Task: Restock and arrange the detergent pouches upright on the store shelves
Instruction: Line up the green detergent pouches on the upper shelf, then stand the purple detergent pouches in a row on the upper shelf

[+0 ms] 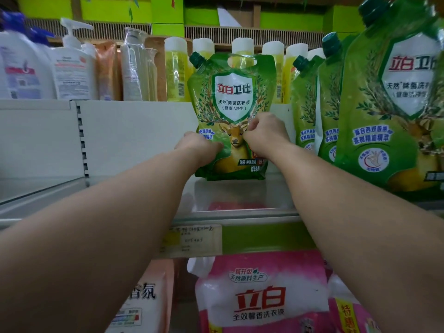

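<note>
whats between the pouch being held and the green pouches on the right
A narrow bare strip of the white back panel; the right hand crosses its lower part, seen from the head view, gripping the held pouch.

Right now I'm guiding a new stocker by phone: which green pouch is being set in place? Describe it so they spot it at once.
Find the white shelf above the pink detergent bags. The green pouch stands on it alone, left of the row of matching pouches. Only this one has both hands on its front, the left hand and right hand, with its deer picture showing between them.
</note>
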Tool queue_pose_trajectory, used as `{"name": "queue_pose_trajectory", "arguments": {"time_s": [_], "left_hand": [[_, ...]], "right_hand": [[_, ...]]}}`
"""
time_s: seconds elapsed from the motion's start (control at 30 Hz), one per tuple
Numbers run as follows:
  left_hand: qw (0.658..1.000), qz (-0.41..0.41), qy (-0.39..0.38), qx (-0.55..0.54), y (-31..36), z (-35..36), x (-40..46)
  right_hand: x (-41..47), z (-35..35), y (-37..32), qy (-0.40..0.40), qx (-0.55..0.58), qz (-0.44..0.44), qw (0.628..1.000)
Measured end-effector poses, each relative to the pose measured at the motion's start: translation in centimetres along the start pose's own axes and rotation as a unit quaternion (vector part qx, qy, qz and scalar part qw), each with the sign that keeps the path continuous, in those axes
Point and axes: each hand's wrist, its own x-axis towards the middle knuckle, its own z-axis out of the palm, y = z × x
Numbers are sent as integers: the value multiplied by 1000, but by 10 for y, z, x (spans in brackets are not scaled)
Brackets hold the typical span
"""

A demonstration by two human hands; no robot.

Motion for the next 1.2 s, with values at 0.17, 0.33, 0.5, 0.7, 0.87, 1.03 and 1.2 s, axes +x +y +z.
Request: {"name": "queue_pose_trajectory", "arguments": {"time_s": [0.17,0.33,0.5,0.7,0.87,1.03,1.2], "left_hand": [[1000,0,-1,-6,4,-9,-17],[1000,14,-3,-25,-6,-24,-30],[1000,13,-10,-19,-20,-44,-34],[999,14,34,22,-59,-91,-35],[993,-6,107,49,-110,-141,-42],[987,-43,148,52,-161,-196,-49],[969,-65,219,93,-197,-250,-50]], "right_hand": [[-7,4,-13,-45,13,-76,996],[-19,7,-31,-133,-16,-107,985],[-36,11,-59,-152,-58,-157,974],[-53,39,-101,-152,-56,-170,972],[-74,74,-154,-156,-51,-191,968],[-97,110,-211,-160,-48,-226,960],[-115,145,-256,-158,-66,-249,953]]}}
